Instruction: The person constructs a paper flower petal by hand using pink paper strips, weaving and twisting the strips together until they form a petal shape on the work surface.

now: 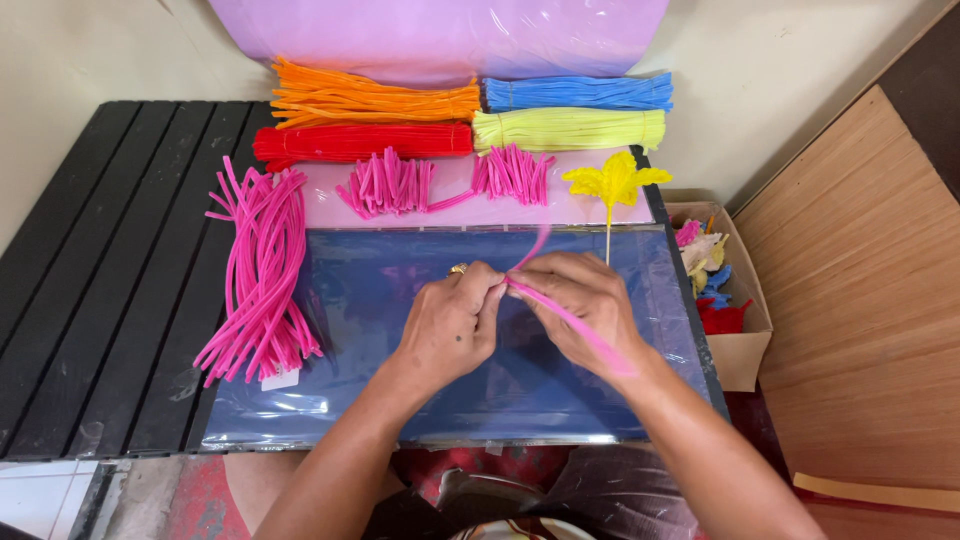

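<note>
- Head view shows two hands over a blue plastic sheet (380, 300) on a black slatted table (100, 250).
- Left hand (450, 325) and right hand (580, 305) meet in the middle, both pinching one pink fuzzy stick (580, 330).
- A loose pile of long pink sticks (260, 275) lies near the table's left side.
- A cardboard box (740, 355) of small bits sits just off the right edge.
- A yellow fuzzy flower (615, 180) and short pink pieces (390, 185) lie past the hands.
- Orange (370, 100), red (360, 142), blue (580, 93) and pale yellow (570, 130) bundles line the far edge.
</note>
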